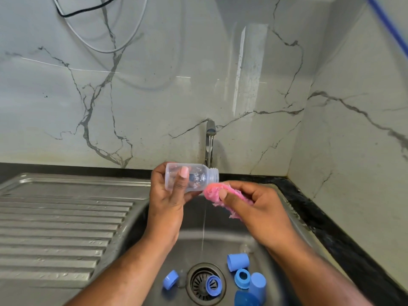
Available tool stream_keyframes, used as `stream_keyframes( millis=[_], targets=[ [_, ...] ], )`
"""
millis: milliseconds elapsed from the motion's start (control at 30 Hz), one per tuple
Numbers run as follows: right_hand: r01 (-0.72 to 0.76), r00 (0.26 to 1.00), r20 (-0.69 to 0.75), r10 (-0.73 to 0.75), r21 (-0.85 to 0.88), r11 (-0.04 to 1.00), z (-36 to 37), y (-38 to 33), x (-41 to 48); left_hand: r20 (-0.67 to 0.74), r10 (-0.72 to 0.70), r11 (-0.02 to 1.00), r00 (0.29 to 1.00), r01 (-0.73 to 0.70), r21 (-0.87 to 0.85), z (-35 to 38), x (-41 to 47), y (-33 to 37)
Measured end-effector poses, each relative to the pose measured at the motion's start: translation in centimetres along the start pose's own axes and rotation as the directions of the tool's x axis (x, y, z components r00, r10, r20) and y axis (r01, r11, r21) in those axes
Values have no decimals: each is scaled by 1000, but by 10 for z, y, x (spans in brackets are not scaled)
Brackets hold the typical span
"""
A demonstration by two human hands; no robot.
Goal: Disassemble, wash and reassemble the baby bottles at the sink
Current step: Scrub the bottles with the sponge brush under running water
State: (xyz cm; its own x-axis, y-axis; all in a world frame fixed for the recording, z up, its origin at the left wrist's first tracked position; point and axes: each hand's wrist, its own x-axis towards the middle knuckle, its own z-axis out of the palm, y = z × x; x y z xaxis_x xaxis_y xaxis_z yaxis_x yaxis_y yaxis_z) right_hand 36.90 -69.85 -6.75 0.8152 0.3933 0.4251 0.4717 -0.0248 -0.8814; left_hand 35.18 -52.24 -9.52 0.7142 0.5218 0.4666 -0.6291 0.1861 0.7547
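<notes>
My left hand grips a clear, capless baby bottle lying sideways over the sink, its threaded neck pointing right. My right hand pinches a pink scrubbing cloth that touches the bottle's neck from below. A thin stream of water falls from the tap just behind the bottle. On the sink floor lie several blue bottle parts: a cap, a ring, a second cap, a ring on the left and another ring on the drain.
The steel sink basin has a round drain strainer at the bottom. A ribbed steel draining board lies to the left. A black counter edge runs along the right. Marble wall tiles stand behind, with cables hanging.
</notes>
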Motion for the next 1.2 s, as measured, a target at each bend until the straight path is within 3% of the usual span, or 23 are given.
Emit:
stream_keyframes(
  millis=[100,200,300,400,567,733,933,1200],
  targets=[
    [103,991,-80,-105,-35,994,-7,-7,0,-47,-41,998,998,43,42,-5,3,-4],
    [190,963,-183,-200,-72,979,-15,-11,2,-101,-210,978,972,209,-21,-7,6,-6],
    [225,956,-169,-241,-111,968,-16,-7,3,-96,-396,914,913,382,-134,-3,3,-9],
    [260,953,-89,-288,-241,935,-12,4,3,-55,-466,874,883,450,-184,1,-4,-13],
    [349,923,81,-376,-588,730,-10,17,3,-44,-439,889,897,428,-163,1,-7,-13],
    [408,913,312,-264,-720,562,-16,22,5,-171,-390,921,905,385,-63,-7,2,-13],
    [335,940,208,-269,-706,624,-17,20,7,-152,-269,952,951,287,110,-10,3,-10],
    [216,969,242,-44,-749,627,-11,20,8,-73,-231,953,970,240,183,-6,-5,-13]
  ],
)
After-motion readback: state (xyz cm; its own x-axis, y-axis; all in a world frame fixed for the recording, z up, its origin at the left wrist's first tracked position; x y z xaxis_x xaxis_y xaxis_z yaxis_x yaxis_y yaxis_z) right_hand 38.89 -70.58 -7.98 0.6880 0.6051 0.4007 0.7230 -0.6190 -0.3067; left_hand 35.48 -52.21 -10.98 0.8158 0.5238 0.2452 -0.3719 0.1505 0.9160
